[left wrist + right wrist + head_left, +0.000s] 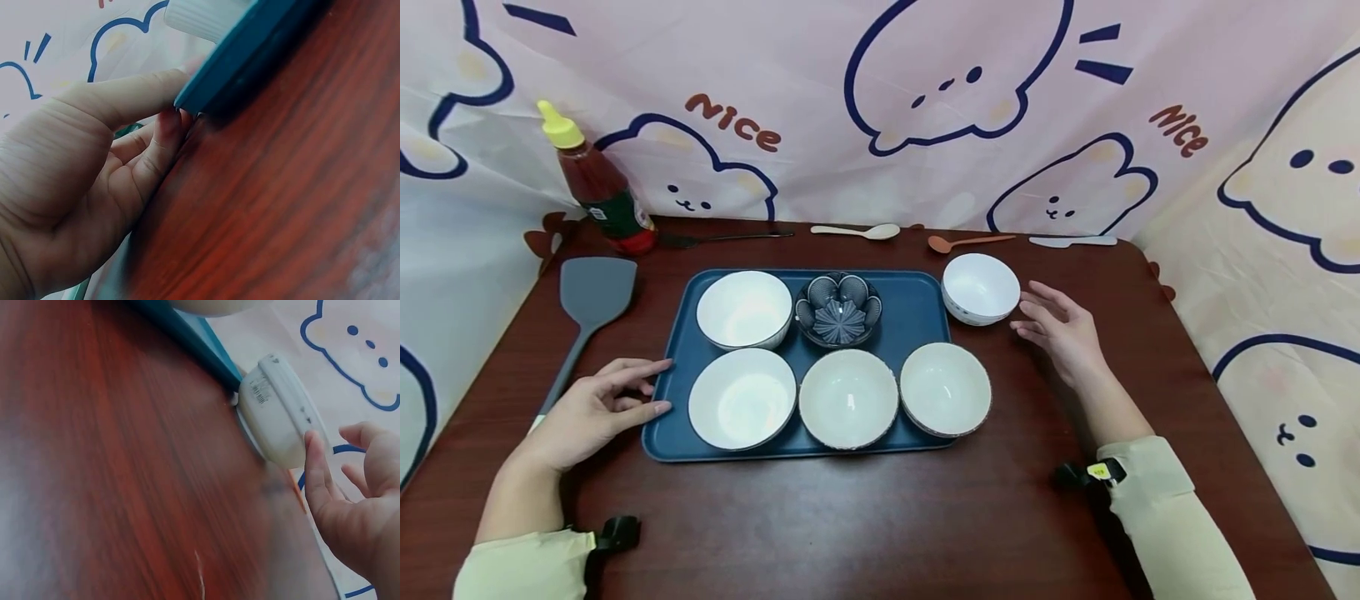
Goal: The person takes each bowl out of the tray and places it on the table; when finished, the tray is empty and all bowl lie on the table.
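Note:
A blue rectangular tray (pixel 910 304) lies on the table, its left rim pinched between the fingers and thumb of my left hand (pixel 591 408). In the left wrist view, the thumb reaches over the tray's edge (pixel 219 69) with fingertips just below. My right hand (pixel 1063 333) is beside a small white bowl (pixel 981 287) at the tray's upper right corner, fingers loosely extended and fingertips right at its side. The right wrist view shows this bowl (pixel 275 412) tilted against the tray corner. On the tray are white bowls (pixel 742 398) and a dark petal-patterned bowl (pixel 838 321).
A grey spatula (pixel 595 292) lies at the left, with a red sauce bottle (pixel 606 196) behind it. Along the back lie a dark utensil (pixel 730 237), a cream spoon (pixel 857 231), an orange spoon (pixel 966 242) and a white knife (pixel 1071 241). A printed curtain hangs behind.

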Demonstrator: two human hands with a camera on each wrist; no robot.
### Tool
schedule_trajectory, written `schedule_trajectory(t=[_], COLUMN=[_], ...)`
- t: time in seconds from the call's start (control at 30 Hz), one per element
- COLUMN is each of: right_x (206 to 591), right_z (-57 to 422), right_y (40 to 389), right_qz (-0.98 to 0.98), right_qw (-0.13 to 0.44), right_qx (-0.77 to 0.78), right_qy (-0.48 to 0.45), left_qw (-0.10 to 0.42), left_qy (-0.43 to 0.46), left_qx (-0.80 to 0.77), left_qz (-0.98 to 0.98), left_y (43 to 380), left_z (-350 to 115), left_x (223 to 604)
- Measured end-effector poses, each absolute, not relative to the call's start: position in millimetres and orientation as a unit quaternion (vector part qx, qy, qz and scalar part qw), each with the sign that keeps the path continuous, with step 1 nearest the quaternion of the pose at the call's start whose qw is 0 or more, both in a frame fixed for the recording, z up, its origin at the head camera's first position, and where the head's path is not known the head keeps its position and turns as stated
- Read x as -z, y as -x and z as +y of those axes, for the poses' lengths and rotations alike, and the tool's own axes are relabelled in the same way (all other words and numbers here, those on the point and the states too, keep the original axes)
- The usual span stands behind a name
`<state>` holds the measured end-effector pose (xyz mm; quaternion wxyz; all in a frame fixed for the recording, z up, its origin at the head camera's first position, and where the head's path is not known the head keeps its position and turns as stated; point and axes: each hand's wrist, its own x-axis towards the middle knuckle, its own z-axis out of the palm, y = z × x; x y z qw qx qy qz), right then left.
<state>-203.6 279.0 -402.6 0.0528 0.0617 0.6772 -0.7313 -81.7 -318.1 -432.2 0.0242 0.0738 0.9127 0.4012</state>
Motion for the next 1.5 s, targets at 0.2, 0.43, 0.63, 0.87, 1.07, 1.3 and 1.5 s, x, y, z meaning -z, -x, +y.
schedule_trajectory(t=[0.2, 0.43, 0.63, 0.87, 1.07, 1.3, 1.5], right_x=[392.1, 384.1, 384.7, 390.5, 399.9, 404.0, 405.2], right_z=[283.8, 279.3, 273.7, 265.4, 258.7, 252.7, 246.7], right_y=[183.4, 159.8, 146.9, 135.4, 131.2, 127.1, 124.6], right_qz=[0.675, 0.718, 0.756, 0.774, 0.769, 0.757, 0.740], right_qw=[0.038, 0.087, 0.138, 0.201, 0.229, 0.240, 0.242], right_qx=[0.736, 0.691, 0.639, 0.595, 0.585, 0.596, 0.614], right_qy=[-0.034, -0.002, 0.041, 0.081, 0.118, 0.122, 0.127], left_qw=[0.021, 0.025, 0.025, 0.025, 0.026, 0.030, 0.030], left_qy=[-0.079, -0.081, -0.077, -0.079, -0.082, -0.081, -0.077], left_qx=[-0.397, -0.401, -0.400, -0.395, -0.397, -0.395, -0.389], left_qz=[0.914, 0.912, 0.913, 0.915, 0.914, 0.914, 0.918], left_y=[82.7, 81.4, 81.7, 79.3, 80.8, 81.2, 81.3], left_z=[-319.2, -318.0, -319.1, -319.0, -317.9, -317.3, -318.2], left_x=[432.3, 432.6, 433.9, 433.9, 431.4, 431.3, 431.5])
